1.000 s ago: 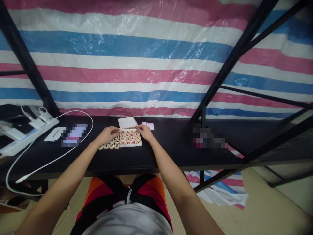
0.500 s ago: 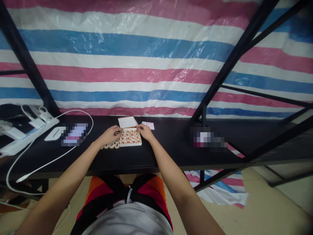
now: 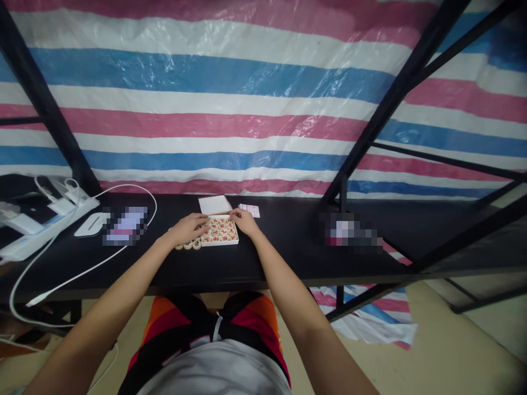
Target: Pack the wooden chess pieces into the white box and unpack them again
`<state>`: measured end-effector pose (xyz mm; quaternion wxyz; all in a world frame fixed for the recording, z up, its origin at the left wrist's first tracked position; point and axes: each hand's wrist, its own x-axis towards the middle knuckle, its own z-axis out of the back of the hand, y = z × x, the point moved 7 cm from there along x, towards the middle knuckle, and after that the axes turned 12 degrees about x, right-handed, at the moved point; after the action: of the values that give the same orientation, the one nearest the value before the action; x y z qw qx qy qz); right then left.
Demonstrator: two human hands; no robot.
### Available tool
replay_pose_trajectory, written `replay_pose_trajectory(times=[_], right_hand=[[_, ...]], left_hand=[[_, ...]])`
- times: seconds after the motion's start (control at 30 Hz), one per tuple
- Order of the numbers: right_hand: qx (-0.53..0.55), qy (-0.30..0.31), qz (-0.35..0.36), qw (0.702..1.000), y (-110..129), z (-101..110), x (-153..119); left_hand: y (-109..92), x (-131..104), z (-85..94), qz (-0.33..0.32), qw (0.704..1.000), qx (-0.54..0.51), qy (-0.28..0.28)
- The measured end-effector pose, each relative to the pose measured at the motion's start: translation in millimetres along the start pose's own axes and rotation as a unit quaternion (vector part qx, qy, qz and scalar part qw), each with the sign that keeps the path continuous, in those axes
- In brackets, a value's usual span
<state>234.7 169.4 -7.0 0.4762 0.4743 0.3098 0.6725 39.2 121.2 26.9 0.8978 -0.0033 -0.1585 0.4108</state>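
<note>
A shallow white box (image 3: 219,243) holds several round Chinese chess pieces (image 3: 224,231) with red characters. My left hand (image 3: 188,228) lies across the box's left edge, fingers stretched out over the pieces near the far left corner. Partly under that hand, more chess pieces (image 3: 196,244) with dark characters stand in rows against the box's left side. My right hand (image 3: 244,221) grips the box at its far right corner, thumb and fingers closed on the rim. Behind the box rests a white box lid (image 3: 214,205).
A small printed paper (image 3: 250,210) lies behind my right hand on the black table (image 3: 288,252). On the left are a blurred phone (image 3: 127,225), a white cable (image 3: 78,274) and a power strip (image 3: 28,233) with plugs. A blurred item (image 3: 346,233) sits on the right.
My left hand has flattened and shifted slightly right, its fingers now reaching over the box's left edge. My right hand stays at the far right corner.
</note>
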Motion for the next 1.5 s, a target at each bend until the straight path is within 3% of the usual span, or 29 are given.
replay_pose_trajectory(times=[0.33,0.67,0.9,1.03,1.23,1.5], right_hand=[[0.0,0.003,-0.004,1.0,-1,0,-1],[0.0,0.001,0.004,1.0,-3,0,0],[-0.002,0.001,-0.003,1.0,0,0,0],[-0.005,0.003,-0.002,1.0,2,0,-1],[-0.007,0.004,0.001,1.0,0,0,-1],[-0.051,-0.016,0.074,0.996,5,-4,0]], left_hand=[[-3,0,3.2,-0.008,1.0,-0.001,-0.01],[-1,-8,13.2,0.046,0.999,0.001,-0.029],[-11,-6,8.8,-0.017,0.999,0.04,-0.025],[-12,-4,3.7,-0.023,0.997,0.071,0.005],[-12,-4,7.1,-0.027,0.996,0.089,-0.006],[-13,-5,7.5,-0.029,0.991,0.129,-0.01]])
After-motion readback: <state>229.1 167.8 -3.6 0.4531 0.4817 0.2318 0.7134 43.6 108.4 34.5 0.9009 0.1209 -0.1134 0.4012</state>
